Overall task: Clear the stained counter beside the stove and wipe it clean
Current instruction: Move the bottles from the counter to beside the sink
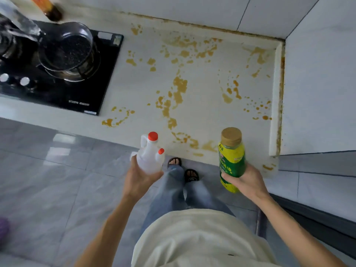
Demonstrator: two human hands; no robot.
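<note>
The white counter (202, 116) right of the stove is spattered with many yellow-brown stains (179, 89). My left hand (137, 178) grips a white plastic bottle with two red caps (151, 155), held in the air off the counter's front edge. My right hand (244, 179) grips a yellow-green bottle with a tan cap (232, 151), upright, level with the counter's front right part. Nothing stands on the stained patch itself.
A black glass stove (63, 93) sits left of the stains with a dark pot (71, 49) on its burner. A brown sauce bottle (50, 8) stands behind it. White tiled walls close the back and right sides. My legs and sandals stand on grey floor tiles (57, 170).
</note>
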